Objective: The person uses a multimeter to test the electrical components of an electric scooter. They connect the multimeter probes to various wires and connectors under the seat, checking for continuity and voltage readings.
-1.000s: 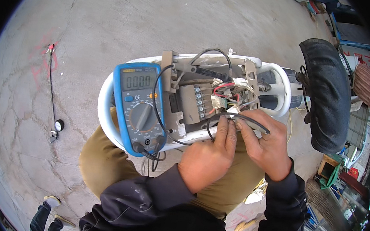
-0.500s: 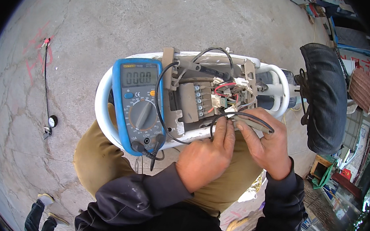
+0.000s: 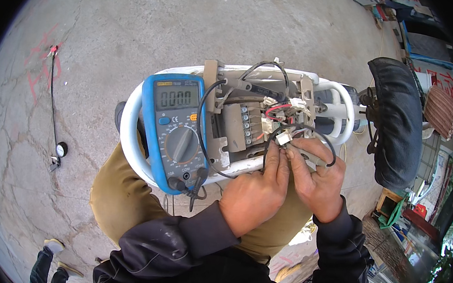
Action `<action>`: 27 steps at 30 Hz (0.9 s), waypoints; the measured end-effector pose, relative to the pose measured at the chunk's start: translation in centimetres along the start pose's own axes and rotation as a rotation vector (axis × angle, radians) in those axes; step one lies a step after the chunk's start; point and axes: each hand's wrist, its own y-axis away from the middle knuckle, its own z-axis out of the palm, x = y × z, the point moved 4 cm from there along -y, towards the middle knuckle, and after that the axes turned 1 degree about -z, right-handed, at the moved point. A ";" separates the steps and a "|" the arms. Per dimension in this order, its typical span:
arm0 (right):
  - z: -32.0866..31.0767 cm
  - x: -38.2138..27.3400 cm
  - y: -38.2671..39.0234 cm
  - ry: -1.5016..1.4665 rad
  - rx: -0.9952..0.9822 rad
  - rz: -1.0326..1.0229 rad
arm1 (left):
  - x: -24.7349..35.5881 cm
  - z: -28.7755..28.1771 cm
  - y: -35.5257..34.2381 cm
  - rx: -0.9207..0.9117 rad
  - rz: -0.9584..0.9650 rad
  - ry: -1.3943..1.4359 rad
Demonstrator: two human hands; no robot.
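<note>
A blue multimeter (image 3: 168, 130) reading zeros lies on the white tube frame (image 3: 128, 126), beside a grey housing with a screw terminal block (image 3: 245, 124) and a tangle of red, black and white wires (image 3: 281, 107). My left hand (image 3: 254, 196) is closed, fingertips pinched at a small white connector (image 3: 284, 138) low in the wiring. My right hand (image 3: 314, 188) grips a grey test probe (image 3: 313, 157) with a looped black lead, its fingertips meeting the left's at that connector. A second probe (image 3: 251, 87) lies across the top of the housing.
A black padded seat (image 3: 394, 122) stands at right, with cluttered boxes and panels (image 3: 428, 52) behind. A pump with gauge (image 3: 61, 149) lies on the concrete floor (image 3: 96, 25) at left. Another person's legs and shoes (image 3: 53, 246) show at lower left. My knees are under the frame.
The probe's black lead has lifted into a higher loop around the connector. My right hand has shifted slightly down and left. Both hands keep their grip at the wiring.
</note>
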 end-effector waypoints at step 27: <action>0.4 -0.3 -0.6 0.082 -0.025 -0.025 | 0.0 0.6 0.0 0.038 0.007 0.000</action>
